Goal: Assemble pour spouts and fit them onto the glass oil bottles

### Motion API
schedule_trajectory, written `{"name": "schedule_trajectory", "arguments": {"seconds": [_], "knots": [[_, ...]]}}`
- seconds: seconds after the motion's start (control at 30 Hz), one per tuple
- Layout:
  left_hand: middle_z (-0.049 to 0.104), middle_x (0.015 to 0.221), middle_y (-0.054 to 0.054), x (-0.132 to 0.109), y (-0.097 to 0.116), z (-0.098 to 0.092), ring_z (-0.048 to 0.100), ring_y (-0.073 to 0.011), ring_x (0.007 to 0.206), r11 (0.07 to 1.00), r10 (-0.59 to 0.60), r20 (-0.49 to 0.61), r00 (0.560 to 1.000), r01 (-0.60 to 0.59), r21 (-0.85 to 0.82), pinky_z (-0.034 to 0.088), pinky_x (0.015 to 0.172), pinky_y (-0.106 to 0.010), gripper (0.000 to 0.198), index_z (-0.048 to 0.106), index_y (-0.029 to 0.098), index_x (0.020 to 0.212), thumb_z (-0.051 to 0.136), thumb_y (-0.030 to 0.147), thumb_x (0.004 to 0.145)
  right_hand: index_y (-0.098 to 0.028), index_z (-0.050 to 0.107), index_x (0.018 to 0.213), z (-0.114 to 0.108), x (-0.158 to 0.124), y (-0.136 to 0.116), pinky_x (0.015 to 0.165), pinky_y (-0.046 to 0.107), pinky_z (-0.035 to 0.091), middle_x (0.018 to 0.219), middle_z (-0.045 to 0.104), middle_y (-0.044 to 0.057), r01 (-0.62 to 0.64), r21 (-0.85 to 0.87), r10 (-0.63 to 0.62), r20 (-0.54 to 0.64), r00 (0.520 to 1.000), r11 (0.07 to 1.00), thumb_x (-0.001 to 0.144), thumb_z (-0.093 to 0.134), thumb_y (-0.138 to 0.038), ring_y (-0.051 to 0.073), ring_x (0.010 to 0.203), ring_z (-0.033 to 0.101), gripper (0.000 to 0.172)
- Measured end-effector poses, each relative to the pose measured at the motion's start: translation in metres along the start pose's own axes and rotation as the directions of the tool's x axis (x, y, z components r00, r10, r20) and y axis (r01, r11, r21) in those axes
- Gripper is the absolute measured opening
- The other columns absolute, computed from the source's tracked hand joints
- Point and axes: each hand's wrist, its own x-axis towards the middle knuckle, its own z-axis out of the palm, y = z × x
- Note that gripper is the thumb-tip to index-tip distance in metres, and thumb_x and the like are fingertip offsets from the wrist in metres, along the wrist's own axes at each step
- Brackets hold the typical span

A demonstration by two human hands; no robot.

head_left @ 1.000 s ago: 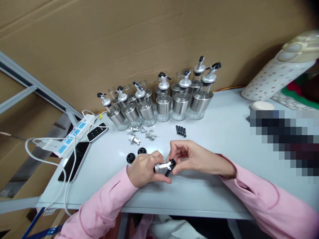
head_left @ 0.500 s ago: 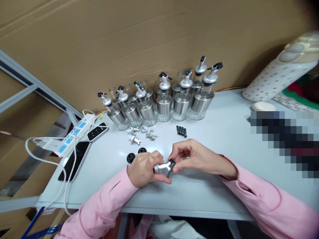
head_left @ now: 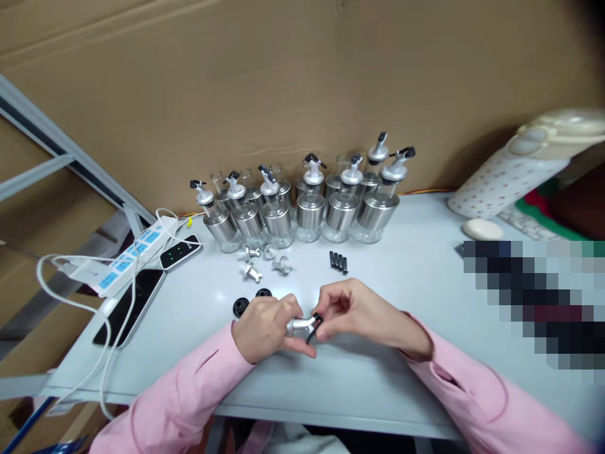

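the bottles stand in a cluster at the back of the table, against the cardboard wall. each is clear glass with a steel sleeve around the body, and none shows any liquid in the glass that can be seen. seven of them carry a silver pourer with a black flap; a few more bare glass necks rise behind the row, too crowded to count surely.

in front of the bottles lie three loose silver pourers close together, and just right of them a tight row of about four small black tubes. two black round rings lie side by side near the left wrist.

the silver spout is held above the front middle of the table, between both hands. the left hand has its grip wrapped round the spout's wide end, fingers curled tight on it. the right hand has thumb and forefinger pinching the black flap at the spout's narrow tip. both arms wear pink sleeves.

on the left edge lie one white power strip with blue sockets, one dark phone, and one small black device with green lights. on the right lie one spotted cream object and one pale oval thing.
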Motion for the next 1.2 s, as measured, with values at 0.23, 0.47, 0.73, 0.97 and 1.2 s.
{"name": "schedule_trajectory", "arguments": {"seconds": [0.23, 0.47, 0.73, 0.97, 1.2], "knots": [[0.052, 0.058, 0.004, 0.002, 0.001, -0.001, 0.047, -0.0090, 0.039, 0.997, -0.002, -0.049, 0.999, 0.006, 0.079, 0.033, 0.042, -0.020, 0.049, 0.040, 0.017, 0.086, 0.021, 0.062, 0.085, -0.013, 0.057, 0.065, 0.002, 0.001, -0.004, 0.050, 0.020, 0.049, 0.055, 0.067, 0.001, 0.025, 0.046, -0.024, -0.018, 1.000, 0.999, 0.052, 0.081, -0.026, 0.011, 0.048, 0.062, 0.030], [0.056, 0.071, -0.001, 0.009, 0.005, -0.004, 0.053, -0.0108, 0.051, 0.988, -0.140, -0.072, 0.988, 0.144, 0.053, 0.039, 0.049, -0.021, 0.048, 0.041, 0.016, 0.092, 0.020, 0.059, 0.088, -0.014, 0.066, 0.070, 0.003, -0.005, -0.021, 0.050, 0.022, 0.052, 0.063, 0.069, 0.002, 0.207, -0.006, -0.206, -0.137, 0.969, 0.978, 0.058, 0.078, -0.028, 0.012, 0.053, 0.064, 0.022], [0.056, 0.079, -0.003, 0.026, 0.010, 0.006, 0.056, -0.0134, 0.062, 0.975, -0.219, -0.037, 0.975, 0.220, 0.016, 0.043, 0.057, -0.024, 0.046, 0.046, 0.016, 0.091, 0.014, 0.050, 0.093, -0.016, 0.071, 0.077, -0.014, -0.014, -0.034, 0.057, 0.027, 0.053, 0.058, 0.067, 0.002, 0.316, -0.231, -0.353, -0.140, 0.925, 0.920, 0.062, 0.076, -0.030, 0.014, 0.054, 0.062, 0.022], [0.057, 0.090, -0.005, 0.042, 0.016, 0.013, 0.061, -0.0166, 0.073, 0.921, -0.344, -0.068, 0.937, 0.350, 0.169, 0.049, 0.063, -0.028, 0.021, 0.046, 0.015, 0.096, 0.032, 0.030, 0.093, -0.016, 0.071, 0.090, -0.021, -0.010, -0.032, 0.061, 0.035, 0.055, 0.065, 0.068, 0.003, 0.415, -0.302, -0.483, -0.201, 0.852, 0.858, 0.065, 0.071, -0.041, 0.017, 0.058, 0.063, 0.035], [0.055, 0.097, -0.011, 0.056, 0.021, 0.025, 0.058, -0.0221, 0.082, 0.863, -0.377, -0.007, 0.926, 0.354, 0.361, 0.048, 0.070, -0.036, 0.022, 0.045, 0.010, 0.104, 0.038, 0.023, 0.088, -0.017, 0.063, 0.113, -0.021, -0.002, -0.013, 0.073, 0.039, 0.055, 0.097, 0.067, 0.007, 0.378, -0.354, -0.501, -0.381, 0.777, 0.855, 0.074, 0.060, -0.044, 0.018, 0.069, 0.064, 0.047]]}}
